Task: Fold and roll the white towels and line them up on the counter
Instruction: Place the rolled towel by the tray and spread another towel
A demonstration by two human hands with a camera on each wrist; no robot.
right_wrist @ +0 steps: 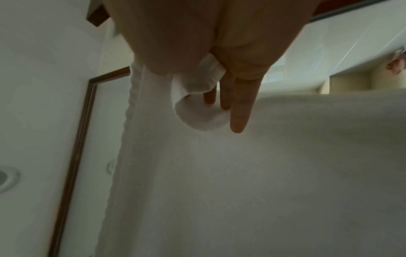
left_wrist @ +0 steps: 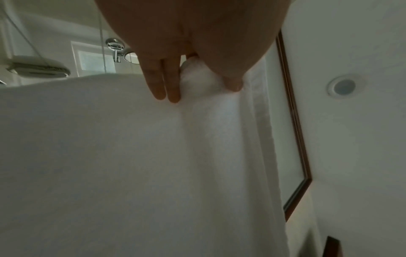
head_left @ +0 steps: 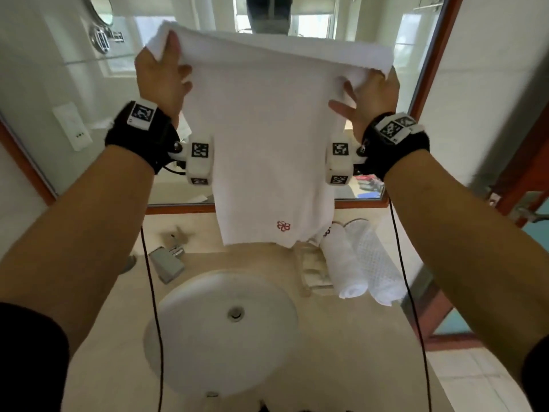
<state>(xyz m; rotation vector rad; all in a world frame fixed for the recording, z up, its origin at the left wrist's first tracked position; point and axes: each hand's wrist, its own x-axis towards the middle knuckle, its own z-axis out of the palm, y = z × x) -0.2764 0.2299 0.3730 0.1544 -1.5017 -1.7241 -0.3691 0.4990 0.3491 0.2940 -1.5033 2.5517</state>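
Note:
A white towel (head_left: pixel 267 129) with a small red logo near its lower edge hangs spread out in front of the mirror, above the sink. My left hand (head_left: pixel 162 75) pinches its top left corner, thumb and fingers (left_wrist: pixel 167 83) on the cloth (left_wrist: pixel 131 156). Its top right corner is pinched by my right hand (head_left: pixel 371 93); in the right wrist view that corner (right_wrist: pixel 197 104) curls over beside my fingers (right_wrist: pixel 239 111). Two rolled white towels (head_left: pixel 341 263) (head_left: pixel 377 269) lie side by side on the counter right of the sink.
A round white sink (head_left: pixel 222 331) is set into the beige counter (head_left: pixel 341 352), with a chrome tap (head_left: pixel 169 260) at its back left. A wood-framed mirror (head_left: pixel 430 55) covers the wall behind. A clear tray (head_left: pixel 309 272) lies beside the rolled towels. Black cables hang from both wrists.

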